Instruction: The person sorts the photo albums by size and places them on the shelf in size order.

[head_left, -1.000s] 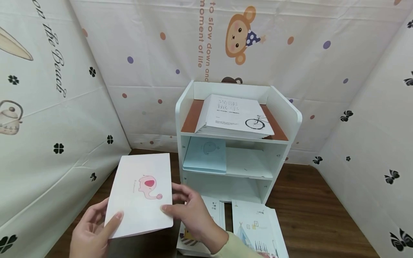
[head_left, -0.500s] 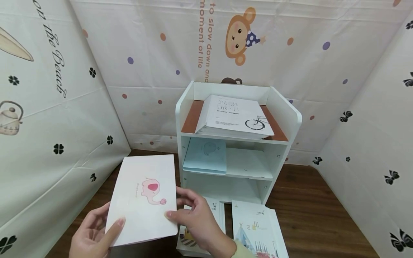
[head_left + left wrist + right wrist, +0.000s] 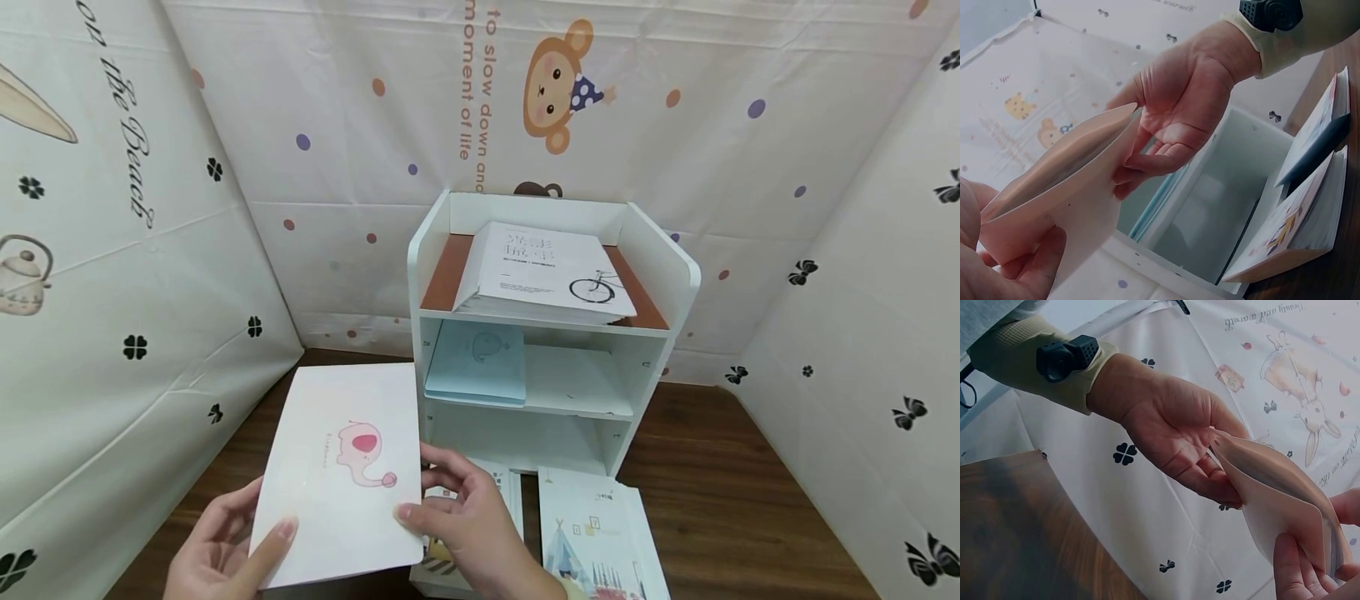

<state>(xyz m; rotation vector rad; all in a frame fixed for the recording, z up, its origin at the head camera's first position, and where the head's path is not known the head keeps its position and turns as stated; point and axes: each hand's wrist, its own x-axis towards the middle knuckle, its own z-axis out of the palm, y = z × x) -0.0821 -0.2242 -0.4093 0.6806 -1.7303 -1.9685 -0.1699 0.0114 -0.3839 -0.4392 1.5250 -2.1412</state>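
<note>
Fingers [image 3: 228, 504] of the left hand [image 3: 213, 554] and those of the right hand [image 3: 480, 521] are closed to the notebook's thickness, each thumb pressing the cover with the other fingers behind. Between them they hold a white notebook with a pink elephant [image 3: 337, 492] in the air at the near left, tilted, its mouth bowing apart in the wrist views; whether it is one notebook or several, I cannot tell.

Judging by how things lie, the work is partway: pale blue notebooks [image 3: 476, 362] rest on the left of the middle shelf [image 3: 577, 379], while the elephant notebook is in hand, not yet set down. A thick book with a bicycle cover [image 3: 558, 262] lies on the top shelf.

As for room, bare board shows to the right of the blue notebooks, up to the right side wall. The bottom compartment [image 3: 517, 429] shows bare board too, but a teepee-cover book [image 3: 592, 525] and a left-hand book stack [image 3: 506, 496] sit just before its mouth on the table [image 3: 735, 483]. The elephant notebook's far right corner appears near the left side wall of the white shelf unit [image 3: 660, 242], a likely snag; the printed curtain [image 3: 150, 392] bounds the left.
</note>
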